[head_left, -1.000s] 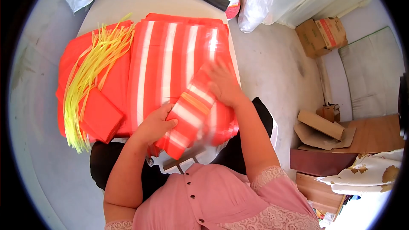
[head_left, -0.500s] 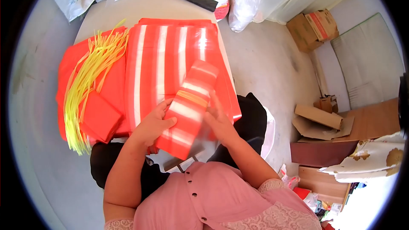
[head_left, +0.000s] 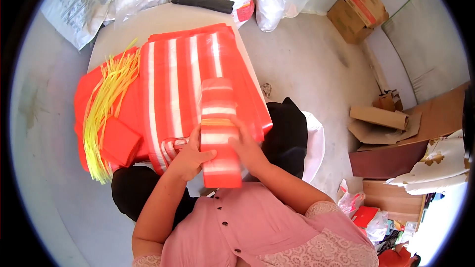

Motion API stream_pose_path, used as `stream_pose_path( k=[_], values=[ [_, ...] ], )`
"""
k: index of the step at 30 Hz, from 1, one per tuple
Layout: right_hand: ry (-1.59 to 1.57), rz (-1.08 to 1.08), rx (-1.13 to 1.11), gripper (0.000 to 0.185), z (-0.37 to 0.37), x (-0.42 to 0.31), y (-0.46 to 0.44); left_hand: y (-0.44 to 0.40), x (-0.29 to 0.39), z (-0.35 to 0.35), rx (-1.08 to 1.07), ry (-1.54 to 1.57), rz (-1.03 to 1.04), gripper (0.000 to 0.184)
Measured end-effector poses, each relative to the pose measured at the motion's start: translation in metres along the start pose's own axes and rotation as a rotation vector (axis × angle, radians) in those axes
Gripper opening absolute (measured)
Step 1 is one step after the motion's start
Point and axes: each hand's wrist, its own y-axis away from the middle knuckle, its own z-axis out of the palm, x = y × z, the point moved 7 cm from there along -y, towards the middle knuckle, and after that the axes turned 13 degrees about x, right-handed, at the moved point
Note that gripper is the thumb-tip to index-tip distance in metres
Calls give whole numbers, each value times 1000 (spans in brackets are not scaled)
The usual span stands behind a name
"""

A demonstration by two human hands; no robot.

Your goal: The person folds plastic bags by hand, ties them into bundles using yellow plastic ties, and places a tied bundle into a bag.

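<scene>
Your folded, red-and-white striped, glossy plastic bundle [head_left: 218,138] is upright before your chest, over the near edge of the flat stack of red-and-white striped plastic sheets [head_left: 183,64]. Your left hand [head_left: 192,159] clamps its left edge, thumb across the front, the other fingers partly hidden behind. Your right hand [head_left: 247,152] meets the right edge; blur means you cannot tell whether those fingers grip. A narrow orange-yellow band [head_left: 216,122] crosses the bundle; its back is hidden.
</scene>
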Motion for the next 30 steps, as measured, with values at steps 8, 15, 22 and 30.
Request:
stream_pose_path(
  k=[8, 15, 22, 30],
  values=[
    [-98, 33, -5, 57, -20, 11, 12, 20, -25, 20, 130, -38, 42, 102],
    [-100, -44, -14, 50, -36, 17, 22, 26, -50, 25, 196, -59, 168, 91],
    [-154, -6, -29, 42, -49, 25, 28, 36, -54, 38, 243, -69, 168, 84],
    [-175, 31, -67, 55, -54, 34, 33, 36, -59, 39, 304, -141, 134, 83]
  ],
)
